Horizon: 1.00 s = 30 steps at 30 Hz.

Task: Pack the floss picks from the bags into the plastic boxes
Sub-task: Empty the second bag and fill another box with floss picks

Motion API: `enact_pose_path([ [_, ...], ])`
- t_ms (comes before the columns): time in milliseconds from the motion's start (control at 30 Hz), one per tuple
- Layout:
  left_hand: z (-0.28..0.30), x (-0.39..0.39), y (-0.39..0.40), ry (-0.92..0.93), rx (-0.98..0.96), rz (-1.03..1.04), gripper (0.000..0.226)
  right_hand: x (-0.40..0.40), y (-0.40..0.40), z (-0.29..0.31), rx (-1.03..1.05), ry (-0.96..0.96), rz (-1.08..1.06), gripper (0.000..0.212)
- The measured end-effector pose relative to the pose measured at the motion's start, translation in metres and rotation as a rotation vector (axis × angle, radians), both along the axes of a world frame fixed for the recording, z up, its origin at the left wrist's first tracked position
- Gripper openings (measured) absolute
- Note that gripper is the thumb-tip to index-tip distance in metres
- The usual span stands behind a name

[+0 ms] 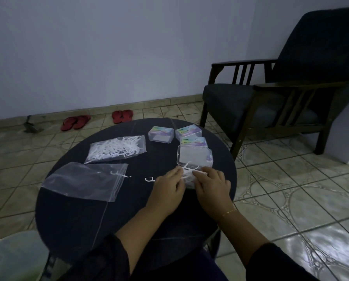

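— Bags first: what is seen on the left of the round table (72, 226)?
— An almost emptied bag (84, 180) is laid near the left edge, with one pick (122, 175) at its mouth. A full bag (116, 149) of picks is laid just beyond it.
— And in the middle?
— A loose pick (150, 179) is seen on the table, just left of the hands. A bundle of picks (188, 175) is pinched between the left hand (168, 184) and the right hand (211, 184), fingers curled round it from both sides.
— And the boxes?
— An open box (194, 157) is set just beyond the bundle. Three closed boxes (161, 134) are grouped farther back. An armchair (271, 94) is placed far right.
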<state>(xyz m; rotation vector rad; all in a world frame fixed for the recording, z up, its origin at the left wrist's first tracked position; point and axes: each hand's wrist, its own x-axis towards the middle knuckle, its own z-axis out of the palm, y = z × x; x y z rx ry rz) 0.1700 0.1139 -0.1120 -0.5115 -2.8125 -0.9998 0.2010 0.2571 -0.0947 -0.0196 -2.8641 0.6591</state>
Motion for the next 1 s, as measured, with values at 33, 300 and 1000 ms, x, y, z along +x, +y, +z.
enact_pose_path([
  [33, 0.0, 0.002, 0.002, 0.011, -0.014, -0.003, 0.044, 0.001, -0.001, 0.0, -0.003, 0.003, 0.0, 0.037],
  [300, 0.01, 0.004, 0.003, 0.077, -0.165, -0.018, 0.05, 0.001, -0.002, 0.002, -0.071, 0.048, 0.001, 0.039],
  [1000, 0.013, -0.021, -0.004, 0.091, -0.208, -0.021, 0.047, 0.001, 0.01, -0.002, 0.066, 0.041, -0.057, 0.037],
])
